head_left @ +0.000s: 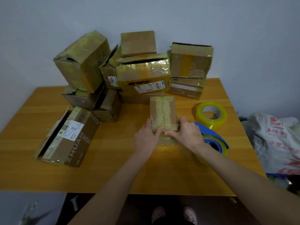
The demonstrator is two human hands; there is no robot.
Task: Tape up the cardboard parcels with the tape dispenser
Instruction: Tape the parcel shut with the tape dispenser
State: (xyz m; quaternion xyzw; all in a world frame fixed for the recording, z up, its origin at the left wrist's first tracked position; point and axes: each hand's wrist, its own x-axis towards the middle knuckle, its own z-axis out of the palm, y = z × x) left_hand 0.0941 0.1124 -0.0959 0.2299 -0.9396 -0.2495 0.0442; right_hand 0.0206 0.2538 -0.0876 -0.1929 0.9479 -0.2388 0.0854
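A small cardboard parcel (163, 111) with a taped seam along its top stands on the wooden table (113, 168) in front of me. My left hand (146, 138) presses its thumb on the parcel's near top edge, fingers on the left side. My right hand (186, 131) presses its thumb and fingers on the same near edge from the right. The blue tape dispenser (214, 140), loaded with a clear yellowish roll, lies on the table just right of my right wrist; neither hand holds it.
A spare roll of clear tape (211, 115) lies right of the parcel. Several taped parcels are stacked along the back (142, 73), and a long box (68, 135) lies at the left. A plastic bag (276, 140) sits beyond the table's right edge.
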